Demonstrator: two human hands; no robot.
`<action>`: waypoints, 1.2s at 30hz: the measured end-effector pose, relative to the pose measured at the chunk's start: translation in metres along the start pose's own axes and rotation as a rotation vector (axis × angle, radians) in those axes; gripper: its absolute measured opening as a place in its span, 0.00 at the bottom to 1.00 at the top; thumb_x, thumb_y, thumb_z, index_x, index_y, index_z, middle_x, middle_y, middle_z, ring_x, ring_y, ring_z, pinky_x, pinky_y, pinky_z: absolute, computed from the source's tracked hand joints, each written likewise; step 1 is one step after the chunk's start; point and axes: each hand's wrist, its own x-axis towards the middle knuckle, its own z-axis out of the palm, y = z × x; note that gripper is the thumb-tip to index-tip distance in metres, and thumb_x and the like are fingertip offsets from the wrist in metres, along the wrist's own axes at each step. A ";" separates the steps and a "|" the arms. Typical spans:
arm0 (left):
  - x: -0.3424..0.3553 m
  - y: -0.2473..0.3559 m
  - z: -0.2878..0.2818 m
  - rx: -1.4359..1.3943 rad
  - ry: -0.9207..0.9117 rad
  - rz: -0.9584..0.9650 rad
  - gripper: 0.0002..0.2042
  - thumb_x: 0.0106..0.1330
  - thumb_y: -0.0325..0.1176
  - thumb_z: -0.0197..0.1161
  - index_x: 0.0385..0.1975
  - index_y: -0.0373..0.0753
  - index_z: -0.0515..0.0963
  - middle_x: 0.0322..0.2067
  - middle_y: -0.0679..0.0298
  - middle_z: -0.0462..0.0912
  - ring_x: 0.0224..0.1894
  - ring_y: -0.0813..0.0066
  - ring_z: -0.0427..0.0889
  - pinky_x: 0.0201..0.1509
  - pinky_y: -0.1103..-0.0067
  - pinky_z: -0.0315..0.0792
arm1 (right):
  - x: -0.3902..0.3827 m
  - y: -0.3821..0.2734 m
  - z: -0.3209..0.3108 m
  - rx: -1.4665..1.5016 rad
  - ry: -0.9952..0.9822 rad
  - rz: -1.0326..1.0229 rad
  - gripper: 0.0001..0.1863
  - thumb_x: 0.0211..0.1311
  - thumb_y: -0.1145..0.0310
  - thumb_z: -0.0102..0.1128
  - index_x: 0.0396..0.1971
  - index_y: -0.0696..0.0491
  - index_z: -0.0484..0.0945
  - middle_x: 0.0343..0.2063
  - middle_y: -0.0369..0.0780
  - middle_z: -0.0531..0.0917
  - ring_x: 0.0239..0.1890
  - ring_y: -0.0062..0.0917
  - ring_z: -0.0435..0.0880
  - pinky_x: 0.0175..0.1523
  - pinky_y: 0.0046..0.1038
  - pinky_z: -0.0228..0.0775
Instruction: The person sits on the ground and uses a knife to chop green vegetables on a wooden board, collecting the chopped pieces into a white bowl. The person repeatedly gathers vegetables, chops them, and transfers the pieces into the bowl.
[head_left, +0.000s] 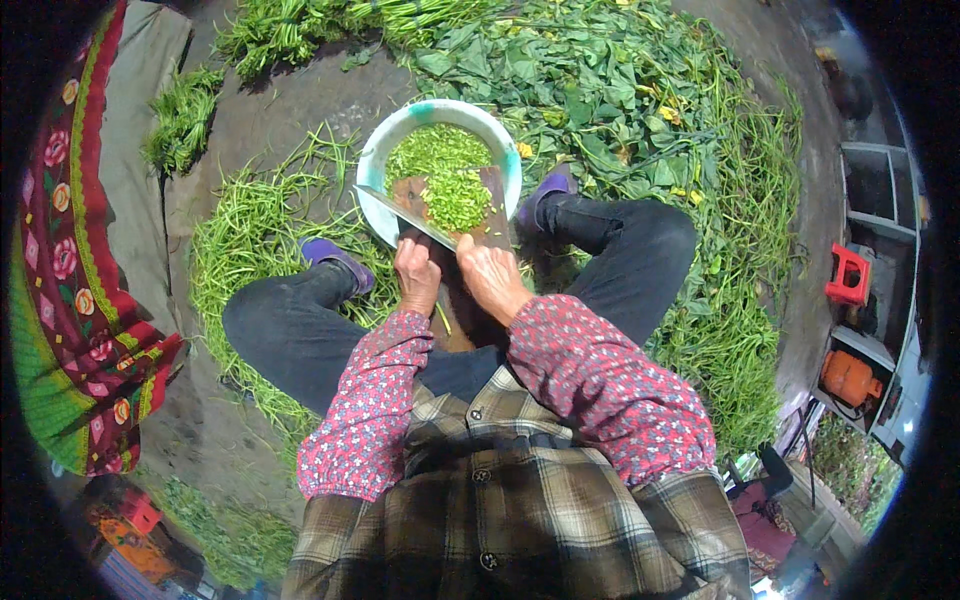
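Observation:
A kitchen knife [408, 218] is held in my right hand [491, 276], its blade slanting up and left across a wooden board [492, 238]. Close beside it, my left hand [416, 272] is closed with its knuckles near the blade's lower side; whatever its fingers hold is hidden. Chopped green stems [457, 200] lie heaped on the board beyond the blade. The board's far end reaches over a white and teal basin [506, 146], which holds more chopped green pieces [432, 150]. Both my legs are bent on either side of the board.
Long loose green stems [250, 235] lie by my left leg. A broad heap of leafy vines [600, 80] covers the far right. Bundled greens [185, 120] sit at the far left, near a flowered cloth [75, 260]. A red stool [848, 275] stands at the right.

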 end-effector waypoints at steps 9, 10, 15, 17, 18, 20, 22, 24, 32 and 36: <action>0.004 0.009 -0.008 -0.003 -0.017 0.032 0.08 0.44 0.17 0.57 0.26 0.32 0.75 0.30 0.53 0.75 0.35 0.54 0.74 0.39 0.68 0.69 | -0.007 0.016 -0.028 0.125 -0.005 -0.020 0.04 0.49 0.77 0.48 0.26 0.59 0.64 0.15 0.50 0.76 0.20 0.46 0.77 0.23 0.42 0.68; 0.003 0.007 -0.003 -0.034 0.052 0.027 0.08 0.47 0.17 0.56 0.27 0.33 0.76 0.27 0.53 0.75 0.32 0.53 0.74 0.38 0.68 0.69 | -0.012 0.013 -0.032 0.111 -0.044 -0.017 0.04 0.50 0.77 0.47 0.26 0.59 0.64 0.15 0.50 0.76 0.20 0.46 0.78 0.23 0.41 0.68; -0.006 -0.009 0.005 -0.070 0.072 0.003 0.07 0.45 0.20 0.59 0.26 0.32 0.75 0.27 0.52 0.76 0.31 0.52 0.75 0.34 0.66 0.69 | -0.022 0.004 -0.022 -0.008 -0.070 -0.009 0.04 0.49 0.77 0.47 0.26 0.59 0.64 0.15 0.51 0.76 0.20 0.43 0.79 0.22 0.39 0.69; -0.014 -0.022 0.010 0.026 0.037 -0.001 0.07 0.43 0.19 0.56 0.25 0.33 0.74 0.25 0.53 0.74 0.30 0.51 0.73 0.35 0.65 0.68 | -0.013 0.000 -0.017 0.030 -0.035 -0.007 0.04 0.49 0.77 0.47 0.26 0.60 0.65 0.16 0.51 0.77 0.20 0.43 0.79 0.23 0.40 0.69; -0.014 -0.022 0.009 0.031 -0.003 -0.027 0.08 0.42 0.18 0.54 0.24 0.32 0.73 0.25 0.52 0.72 0.31 0.50 0.72 0.36 0.64 0.68 | -0.008 0.001 -0.008 0.045 -0.003 0.017 0.06 0.48 0.76 0.49 0.26 0.60 0.65 0.16 0.51 0.77 0.21 0.44 0.79 0.24 0.41 0.69; 0.002 0.004 0.002 -0.032 0.005 -0.043 0.07 0.42 0.18 0.53 0.24 0.31 0.72 0.26 0.51 0.71 0.32 0.50 0.72 0.37 0.65 0.68 | -0.001 0.014 0.001 0.052 0.015 0.030 0.06 0.47 0.76 0.50 0.26 0.60 0.65 0.16 0.51 0.77 0.21 0.45 0.78 0.24 0.42 0.69; 0.009 0.010 -0.004 -0.063 0.018 -0.045 0.07 0.42 0.18 0.54 0.25 0.30 0.70 0.29 0.51 0.70 0.34 0.51 0.71 0.38 0.66 0.68 | 0.003 0.023 -0.002 0.134 0.055 -0.011 0.07 0.46 0.75 0.52 0.26 0.60 0.65 0.16 0.51 0.76 0.21 0.47 0.78 0.24 0.42 0.68; 0.011 0.014 -0.008 -0.076 0.045 -0.032 0.08 0.42 0.16 0.53 0.24 0.31 0.69 0.27 0.53 0.69 0.33 0.53 0.71 0.38 0.67 0.67 | 0.003 0.024 -0.005 0.111 0.053 0.001 0.07 0.46 0.75 0.52 0.25 0.59 0.65 0.15 0.51 0.75 0.21 0.47 0.77 0.23 0.42 0.67; -0.009 -0.012 0.001 -0.005 0.033 -0.037 0.07 0.43 0.20 0.58 0.24 0.33 0.74 0.26 0.51 0.74 0.30 0.51 0.73 0.35 0.65 0.68 | -0.012 -0.002 -0.010 0.033 -0.062 -0.001 0.06 0.45 0.76 0.52 0.25 0.59 0.66 0.15 0.51 0.76 0.20 0.45 0.78 0.23 0.41 0.69; 0.001 0.009 -0.008 0.061 -0.041 0.011 0.06 0.39 0.17 0.54 0.17 0.32 0.66 0.23 0.52 0.66 0.30 0.51 0.68 0.35 0.63 0.66 | 0.006 0.011 0.007 0.097 0.033 -0.009 0.06 0.45 0.76 0.52 0.25 0.59 0.67 0.15 0.51 0.76 0.21 0.47 0.78 0.24 0.42 0.68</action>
